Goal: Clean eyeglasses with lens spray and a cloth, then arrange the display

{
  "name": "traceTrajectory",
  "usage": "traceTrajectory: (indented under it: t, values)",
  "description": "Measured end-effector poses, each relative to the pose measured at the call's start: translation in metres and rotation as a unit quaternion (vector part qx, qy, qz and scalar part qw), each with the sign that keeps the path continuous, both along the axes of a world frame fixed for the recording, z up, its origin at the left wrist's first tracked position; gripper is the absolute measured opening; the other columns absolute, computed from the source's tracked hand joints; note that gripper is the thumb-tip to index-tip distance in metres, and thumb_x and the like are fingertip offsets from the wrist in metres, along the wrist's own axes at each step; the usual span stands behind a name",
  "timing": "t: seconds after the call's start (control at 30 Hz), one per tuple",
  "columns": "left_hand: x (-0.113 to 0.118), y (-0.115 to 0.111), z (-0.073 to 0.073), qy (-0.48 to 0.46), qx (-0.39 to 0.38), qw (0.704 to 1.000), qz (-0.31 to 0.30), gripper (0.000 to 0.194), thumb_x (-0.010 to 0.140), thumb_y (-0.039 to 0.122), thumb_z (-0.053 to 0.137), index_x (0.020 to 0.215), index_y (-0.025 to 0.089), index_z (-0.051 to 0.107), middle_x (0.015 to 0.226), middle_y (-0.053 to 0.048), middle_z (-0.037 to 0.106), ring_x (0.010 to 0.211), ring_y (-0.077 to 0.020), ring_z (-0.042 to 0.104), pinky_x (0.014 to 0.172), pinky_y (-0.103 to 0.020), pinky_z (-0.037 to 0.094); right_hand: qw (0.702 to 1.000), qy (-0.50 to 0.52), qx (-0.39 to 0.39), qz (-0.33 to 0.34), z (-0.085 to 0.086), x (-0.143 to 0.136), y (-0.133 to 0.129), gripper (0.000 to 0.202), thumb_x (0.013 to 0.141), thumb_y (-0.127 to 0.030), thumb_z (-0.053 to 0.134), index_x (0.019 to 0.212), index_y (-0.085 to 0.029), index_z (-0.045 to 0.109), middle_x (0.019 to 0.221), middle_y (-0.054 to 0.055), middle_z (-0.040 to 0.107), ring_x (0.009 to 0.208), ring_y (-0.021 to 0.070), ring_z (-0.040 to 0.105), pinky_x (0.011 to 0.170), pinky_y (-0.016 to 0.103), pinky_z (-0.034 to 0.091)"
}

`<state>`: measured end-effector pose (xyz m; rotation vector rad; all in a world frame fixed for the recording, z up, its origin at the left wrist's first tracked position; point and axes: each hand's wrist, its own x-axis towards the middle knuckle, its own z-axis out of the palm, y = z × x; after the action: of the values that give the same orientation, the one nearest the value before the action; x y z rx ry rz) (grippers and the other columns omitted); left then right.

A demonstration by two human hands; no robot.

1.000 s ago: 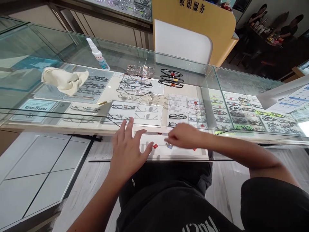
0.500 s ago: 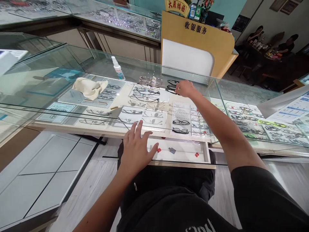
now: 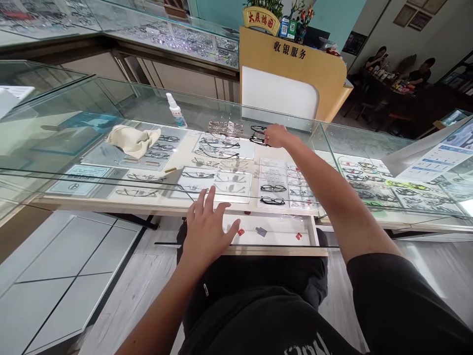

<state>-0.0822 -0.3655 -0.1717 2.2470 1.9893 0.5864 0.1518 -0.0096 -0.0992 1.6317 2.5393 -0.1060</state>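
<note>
My right hand (image 3: 276, 135) reaches to the far side of the glass display counter. Its fingers are closed on the end of a pair of black eyeglasses (image 3: 259, 141), partly hiding them. Another black pair (image 3: 257, 128) lies just behind. My left hand (image 3: 207, 224) is open with fingers spread, at the counter's front edge beside the pulled-out drawer (image 3: 269, 251), and holds nothing. Left of the right hand are rows of eyeglasses (image 3: 219, 145) and clear-framed pairs (image 3: 225, 128). Two dark pairs (image 3: 272, 194) are displayed nearer to me.
A white spray bottle (image 3: 176, 112) and a crumpled cream cloth (image 3: 133, 140) rest on the counter at the left. Small red packets (image 3: 299, 236) and a grey piece (image 3: 261, 231) lie in the drawer. A printed stand (image 3: 436, 153) is at the right. Two people sit far behind.
The view has shifted slightly, so the counter appears a little lower and further left. My right hand stays at the black eyeglasses; my left hand keeps its spread pose.
</note>
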Motion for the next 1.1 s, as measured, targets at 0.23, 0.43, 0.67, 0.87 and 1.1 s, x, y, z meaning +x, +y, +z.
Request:
traceTrajectory:
  t: [0.23, 0.43, 0.67, 0.87, 1.1]
  values:
    - [0.001, -0.001, 0.001, 0.008, 0.002, 1.0, -0.002, 0.048, 0.105, 0.051, 0.061, 0.135, 0.017, 0.075, 0.186, -0.025, 0.03, 0.175, -0.0487, 0.025, 0.134, -0.072, 0.033, 1.0, 0.0, 0.001, -0.006, -0.004, 0.003, -0.004, 0.026, 0.098, -0.036, 0.056, 0.085, -0.023, 0.075, 0.111, 0.017, 0.079, 0.116, 0.036, 0.065, 0.116, 0.066, 0.051]
    - [0.002, -0.001, 0.002, 0.005, -0.003, 1.0, -0.005, 0.049, 0.105, 0.051, 0.059, 0.135, 0.016, 0.076, 0.185, -0.027, 0.03, 0.174, -0.0512, 0.024, 0.132, -0.076, 0.032, 0.999, 0.017, -0.012, -0.043, 0.0, -0.002, -0.013, 0.022, 0.104, -0.037, 0.064, 0.097, -0.02, 0.077, 0.11, 0.015, 0.081, 0.109, 0.0323, 0.072, 0.106, 0.057, 0.059]
    - [0.002, -0.006, 0.004, 0.014, -0.003, 1.0, -0.011, 0.051, 0.106, 0.052, 0.058, 0.136, 0.014, 0.075, 0.185, -0.027, 0.029, 0.174, -0.0506, 0.025, 0.133, -0.074, 0.033, 0.996, 0.08, 0.025, -0.029, 0.024, 0.009, -0.05, 0.021, 0.104, -0.025, 0.062, 0.107, -0.015, 0.081, 0.143, 0.02, 0.074, 0.132, 0.0355, 0.068, 0.115, 0.052, 0.052]
    - [0.0, -0.006, 0.001, 0.0, -0.006, 1.0, -0.01, 0.049, 0.104, 0.053, 0.061, 0.136, 0.018, 0.075, 0.187, -0.023, 0.028, 0.175, -0.0485, 0.023, 0.134, -0.073, 0.032, 0.99, 0.133, 0.008, 0.05, 0.039, 0.036, -0.1, 0.024, 0.102, -0.028, 0.062, 0.108, -0.016, 0.081, 0.14, 0.014, 0.075, 0.133, 0.033, 0.066, 0.118, 0.046, 0.047]
    - [-0.001, -0.005, 0.001, -0.012, -0.023, 1.0, -0.013, 0.052, 0.105, 0.055, 0.059, 0.137, 0.017, 0.075, 0.189, -0.022, 0.024, 0.176, -0.049, 0.02, 0.136, -0.072, 0.028, 0.942, 0.237, -0.193, 0.137, 0.05, 0.057, -0.223, 0.019, 0.102, -0.038, 0.066, 0.099, -0.027, 0.081, 0.118, 0.007, 0.077, 0.116, 0.0282, 0.072, 0.105, 0.044, 0.055]
